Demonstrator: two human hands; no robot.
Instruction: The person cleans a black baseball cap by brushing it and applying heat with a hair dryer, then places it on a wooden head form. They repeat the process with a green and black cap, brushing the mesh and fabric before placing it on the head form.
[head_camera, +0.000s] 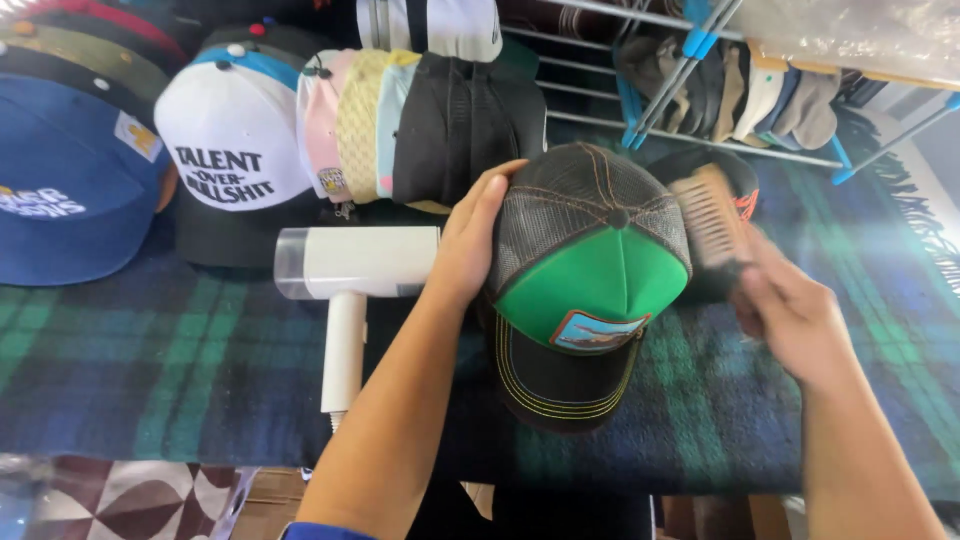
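Reaching up from the bottom edge, two bare forearms are framing the scene over a dark blue and green plaid blanket (120, 370) that is covering the work surface. Beyond it, a row of caps (400, 125) is standing on edge, packed brim to crown, apparently so that many fit side by side, with a large blue cap (70, 180) and a white-fronted cap (235, 140) lying at the left. A white handheld dryer-shaped appliance (345, 270) is resting on the blanket, its handle pointing toward the person. Centre frame, a trucker cap (585, 285) with a green front, grey mesh back and dark brim is being held above the blanket, brim toward the camera. The left hand (470, 240) is cupping its mesh side, fingers curled over the crown, seemingly steadying it. The right hand (790, 310), blurred, is gripping a wooden-backed brush (712, 215) with closed fingers, holding it against the cap's right side, wrist angled inward.
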